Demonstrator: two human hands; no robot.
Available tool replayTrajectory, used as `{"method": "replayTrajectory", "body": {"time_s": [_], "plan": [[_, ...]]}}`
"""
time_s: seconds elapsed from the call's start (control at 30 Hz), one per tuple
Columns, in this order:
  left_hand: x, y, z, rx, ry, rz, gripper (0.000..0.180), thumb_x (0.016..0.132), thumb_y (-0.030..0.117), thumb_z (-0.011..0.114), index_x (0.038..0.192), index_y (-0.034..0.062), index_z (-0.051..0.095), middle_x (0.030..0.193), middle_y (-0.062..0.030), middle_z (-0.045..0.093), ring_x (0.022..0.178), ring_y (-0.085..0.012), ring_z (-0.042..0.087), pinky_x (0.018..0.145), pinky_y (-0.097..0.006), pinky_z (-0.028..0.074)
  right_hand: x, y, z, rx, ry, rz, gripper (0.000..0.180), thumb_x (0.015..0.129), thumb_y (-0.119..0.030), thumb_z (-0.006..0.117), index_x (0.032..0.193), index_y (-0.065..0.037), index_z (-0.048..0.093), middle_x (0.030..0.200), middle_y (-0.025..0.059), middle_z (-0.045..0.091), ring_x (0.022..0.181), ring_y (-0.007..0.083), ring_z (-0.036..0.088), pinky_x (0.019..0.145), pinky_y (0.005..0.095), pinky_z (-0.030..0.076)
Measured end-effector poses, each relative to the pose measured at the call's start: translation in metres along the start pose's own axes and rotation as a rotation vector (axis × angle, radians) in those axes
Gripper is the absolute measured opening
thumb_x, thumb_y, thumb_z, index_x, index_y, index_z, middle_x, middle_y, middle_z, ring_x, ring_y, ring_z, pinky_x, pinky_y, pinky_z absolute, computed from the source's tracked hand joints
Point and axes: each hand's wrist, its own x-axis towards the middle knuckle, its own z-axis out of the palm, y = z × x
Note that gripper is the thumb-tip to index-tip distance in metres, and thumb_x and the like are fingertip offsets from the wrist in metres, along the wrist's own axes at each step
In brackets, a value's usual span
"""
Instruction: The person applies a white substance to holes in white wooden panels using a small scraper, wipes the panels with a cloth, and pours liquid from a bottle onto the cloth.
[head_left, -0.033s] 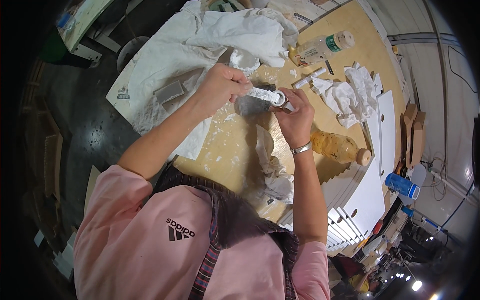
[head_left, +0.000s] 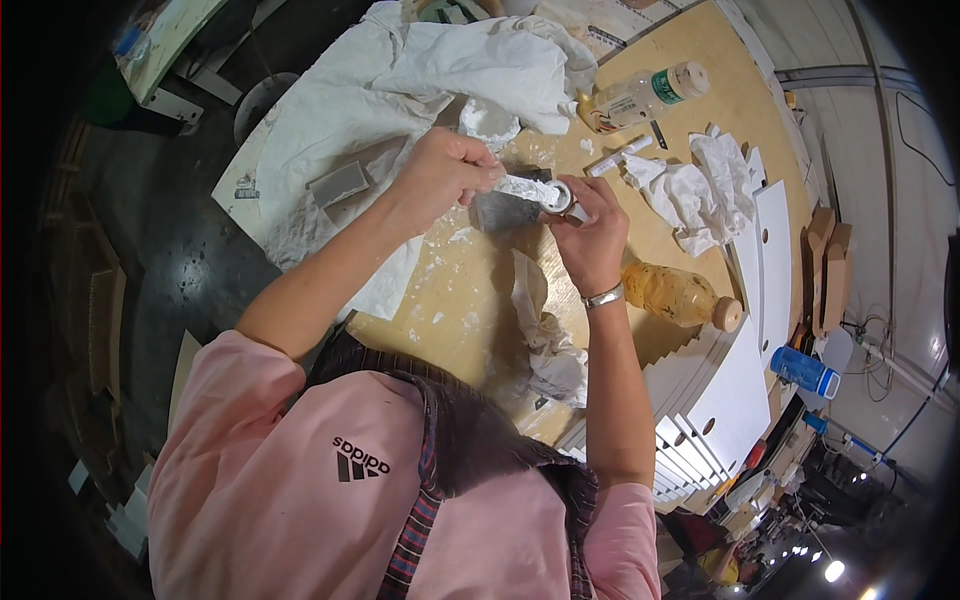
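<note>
My left hand [head_left: 445, 178] is closed, pinching one end of a narrow strip [head_left: 523, 188] coated in white paste. The strip's other end meets the round rim of a small white ring-like piece [head_left: 560, 198]. That piece sits in the closed fingers of my right hand [head_left: 592, 235]; its full shape is hidden by them. Beneath both hands a dark grey block [head_left: 503, 212] lies on the table. Just beyond my left hand is a lump of white paste [head_left: 489, 120], apparently on the cloth. A second grey block [head_left: 340, 186] rests on the white cloth [head_left: 400, 75] beside my left forearm.
White specks dot the yellowish table [head_left: 450, 285]. A clear bottle [head_left: 640, 98], a white tube [head_left: 618, 156] and crumpled paper [head_left: 700, 190] lie at far right. Nearer are a bottle of yellow liquid [head_left: 680, 297], more crumpled paper [head_left: 552, 360] and stacked white panels [head_left: 725, 400].
</note>
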Motion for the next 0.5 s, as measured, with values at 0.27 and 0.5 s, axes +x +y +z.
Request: {"method": "replayTrajectory", "body": {"time_s": [0.27, 0.5], "plan": [[-0.0049, 0.0044, 0.0008, 0.083, 0.046, 0.047, 0.011, 0.082, 0.008, 0.069, 0.077, -0.0017, 0.069, 0.063, 0.0008, 0.057, 0.051, -0.0057, 0.045, 0.048, -0.023, 0.037, 0.0017, -0.0075, -0.003, -0.134, -0.021, -0.001, 0.046, 0.064, 0.011, 0.074, 0.108, 0.001, 0.068, 0.104, 0.0087, 0.063, 0.09, 0.0192, 0.064, 0.075, 0.0294, 0.057], [-0.0037, 0.0022, -0.004, 0.009, 0.018, 0.041, 0.01, 0.081, 0.007, 0.069, 0.08, -0.0027, 0.07, 0.067, -0.001, 0.06, 0.052, -0.0066, 0.047, 0.049, -0.023, 0.039, -0.0012, -0.0043, 0.0003, 0.197, -0.005, 0.108, 0.046, 0.067, 0.012, 0.074, 0.111, 0.0, 0.067, 0.1, 0.0061, 0.065, 0.094, 0.0175, 0.063, 0.081, 0.031, 0.054]]}}
